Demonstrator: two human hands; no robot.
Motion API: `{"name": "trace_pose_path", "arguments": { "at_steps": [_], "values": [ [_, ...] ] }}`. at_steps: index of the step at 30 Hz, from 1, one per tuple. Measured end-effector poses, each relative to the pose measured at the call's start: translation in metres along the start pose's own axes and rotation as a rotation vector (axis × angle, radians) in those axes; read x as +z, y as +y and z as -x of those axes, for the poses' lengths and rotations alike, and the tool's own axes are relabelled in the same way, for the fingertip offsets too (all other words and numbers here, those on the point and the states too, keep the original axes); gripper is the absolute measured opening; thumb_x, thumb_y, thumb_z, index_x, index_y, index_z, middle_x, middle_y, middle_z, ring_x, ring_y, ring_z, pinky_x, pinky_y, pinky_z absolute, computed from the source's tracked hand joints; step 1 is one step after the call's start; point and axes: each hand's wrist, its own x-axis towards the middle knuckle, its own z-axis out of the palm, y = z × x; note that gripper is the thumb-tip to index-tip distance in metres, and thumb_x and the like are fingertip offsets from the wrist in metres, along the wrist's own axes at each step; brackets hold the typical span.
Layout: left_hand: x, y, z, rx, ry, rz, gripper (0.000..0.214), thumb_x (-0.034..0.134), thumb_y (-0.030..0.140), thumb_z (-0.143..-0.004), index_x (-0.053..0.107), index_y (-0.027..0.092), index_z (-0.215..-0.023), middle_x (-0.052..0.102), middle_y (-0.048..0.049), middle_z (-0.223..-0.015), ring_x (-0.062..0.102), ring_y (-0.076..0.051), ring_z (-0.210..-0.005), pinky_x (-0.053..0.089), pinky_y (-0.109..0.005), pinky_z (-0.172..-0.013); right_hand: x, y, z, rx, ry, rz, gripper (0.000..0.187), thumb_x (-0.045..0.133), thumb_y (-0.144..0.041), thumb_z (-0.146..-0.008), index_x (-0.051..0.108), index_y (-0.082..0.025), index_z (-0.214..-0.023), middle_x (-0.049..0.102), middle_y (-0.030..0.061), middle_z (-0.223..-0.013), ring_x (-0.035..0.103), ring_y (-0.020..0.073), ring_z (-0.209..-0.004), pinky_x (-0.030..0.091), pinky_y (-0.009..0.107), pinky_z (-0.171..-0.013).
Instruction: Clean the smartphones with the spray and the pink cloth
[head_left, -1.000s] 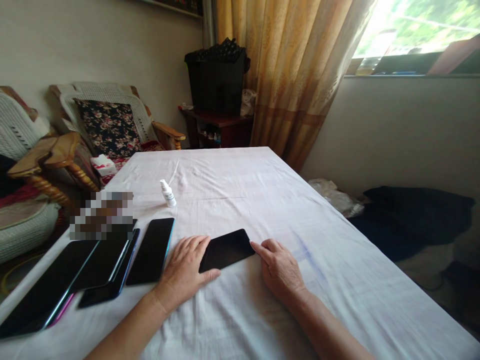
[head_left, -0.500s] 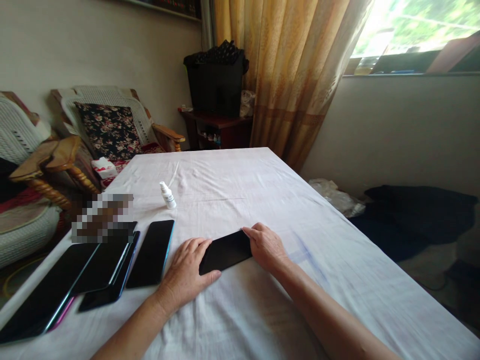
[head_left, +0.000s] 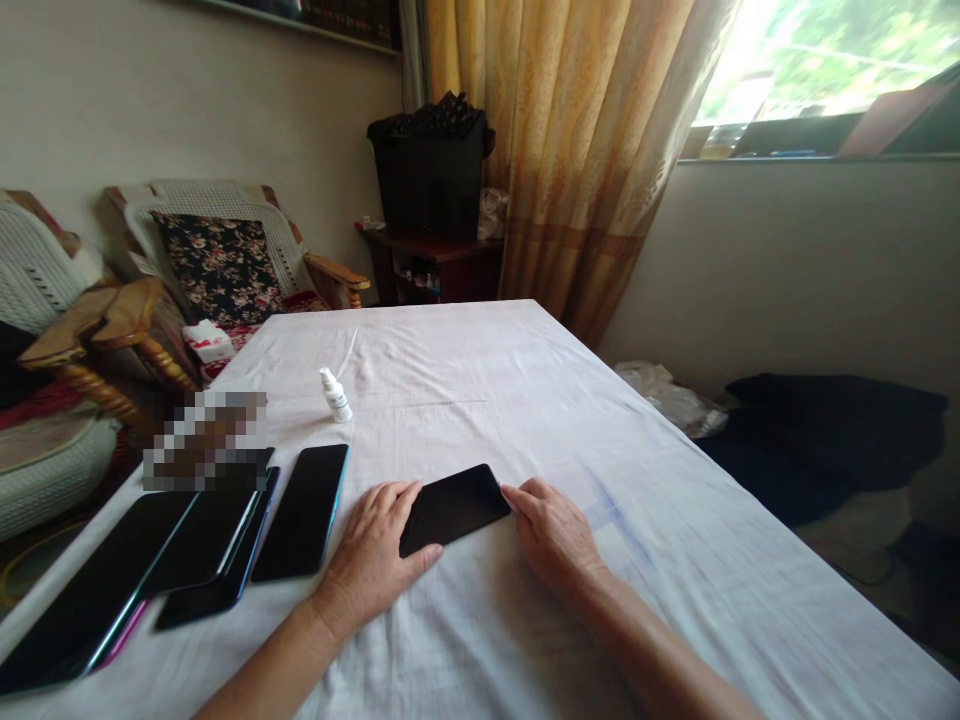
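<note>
A black smartphone [head_left: 456, 507] lies screen up on the white cloth, slightly askew. My left hand [head_left: 379, 540] grips its left end, with the thumb along the near edge and the fingers at the far edge. At the phone's right end is my right hand [head_left: 555, 530], its fingers closed and the fingertips by the edge. Whatever is pinched there, if anything, is too small to make out. To the left of my left hand lies another phone [head_left: 304, 512] with a blue rim. A small white spray bottle [head_left: 335, 397] stands beyond it.
Several dark-screened devices overlap at the table's left side, including a large one [head_left: 90, 590] and a blue-edged phone [head_left: 217, 590]. A blurred patch [head_left: 204, 440] covers something behind them. The white tablecloth [head_left: 450, 370] has creases. Wicker armchairs [head_left: 217, 250] stand past the left edge.
My right hand has shifted right and slightly down, from over the phone's right end to its edge, uncovering that end. The left hand keeps its place on the phone.
</note>
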Motion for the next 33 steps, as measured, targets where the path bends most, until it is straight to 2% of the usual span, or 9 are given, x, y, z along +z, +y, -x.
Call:
{"name": "trace_pose_path", "arguments": {
  "at_steps": [6,10,15,17,22,26,29,33],
  "values": [
    [0.005,-0.002,0.004,0.0,0.05,-0.026,0.068,0.068,0.041,-0.076,0.045,0.02,-0.137,0.058,-0.0119,-0.13,0.051,-0.032,-0.123,0.04,-0.048,-0.106,0.008,0.005,0.018,-0.069,0.037,0.098,0.048,0.041,-0.005,-0.087,0.064,-0.023,-0.126,0.067,0.0089,-0.102,0.061,0.021,-0.089,0.045,0.03,-0.08],
    [0.004,-0.001,0.004,0.018,0.066,-0.037,0.065,0.071,0.038,-0.075,0.049,0.016,-0.131,0.06,-0.013,-0.128,0.052,-0.032,-0.121,0.04,-0.048,-0.106,0.012,0.001,0.025,-0.109,0.034,0.19,0.058,0.045,-0.002,-0.081,0.058,-0.019,-0.134,0.066,0.0112,-0.105,0.059,0.0232,-0.09,0.045,0.033,-0.082],
    [0.003,0.002,0.003,0.024,0.089,-0.039,0.059,0.07,0.038,-0.075,0.052,0.018,-0.127,0.062,-0.0119,-0.125,0.055,-0.031,-0.119,0.041,-0.048,-0.106,0.014,-0.007,0.027,-0.173,0.011,0.235,0.061,0.045,0.001,-0.08,0.056,-0.019,-0.136,0.065,0.0107,-0.106,0.058,0.0227,-0.091,0.044,0.034,-0.082],
    [0.001,0.0,0.004,0.029,0.052,-0.039,0.062,0.07,0.039,-0.074,0.05,0.018,-0.13,0.061,-0.0128,-0.128,0.054,-0.032,-0.121,0.039,-0.049,-0.107,0.015,-0.006,0.027,-0.175,0.026,0.239,0.061,0.045,0.001,-0.079,0.056,-0.02,-0.136,0.065,0.0101,-0.107,0.058,0.0219,-0.09,0.044,0.033,-0.082],
    [-0.015,-0.017,0.011,0.059,-0.132,0.026,0.075,0.069,0.034,-0.073,0.04,0.022,-0.141,0.048,-0.0112,-0.145,0.043,-0.03,-0.134,0.037,-0.047,-0.111,0.016,0.0,0.029,-0.131,0.096,0.263,0.06,0.045,0.0,-0.079,0.059,-0.024,-0.132,0.067,0.0088,-0.103,0.058,0.0207,-0.087,0.043,0.031,-0.079],
    [-0.028,-0.028,0.014,0.015,-0.199,0.046,0.069,0.067,0.031,-0.076,0.042,0.02,-0.14,0.05,-0.0109,-0.143,0.043,-0.028,-0.134,0.036,-0.046,-0.111,0.016,0.001,0.03,-0.139,0.099,0.27,0.059,0.047,-0.001,-0.079,0.058,-0.022,-0.132,0.066,0.0092,-0.103,0.058,0.0216,-0.089,0.043,0.032,-0.079],
    [-0.029,-0.029,0.013,0.039,-0.168,0.059,0.065,0.068,0.034,-0.077,0.045,0.023,-0.137,0.055,-0.0092,-0.138,0.049,-0.027,-0.129,0.039,-0.044,-0.109,0.017,-0.006,0.031,-0.182,0.08,0.274,0.059,0.049,0.0,-0.079,0.057,-0.022,-0.133,0.066,0.009,-0.104,0.057,0.0217,-0.089,0.042,0.032,-0.078],
    [-0.021,-0.022,0.012,0.051,-0.083,0.044,0.065,0.072,0.042,-0.076,0.049,0.023,-0.134,0.06,-0.0099,-0.13,0.054,-0.029,-0.122,0.042,-0.045,-0.105,0.021,-0.021,0.032,-0.271,0.041,0.268,0.057,0.051,-0.003,-0.082,0.054,-0.024,-0.135,0.066,0.0065,-0.102,0.057,0.021,-0.087,0.04,0.032,-0.077]
  ]
}}
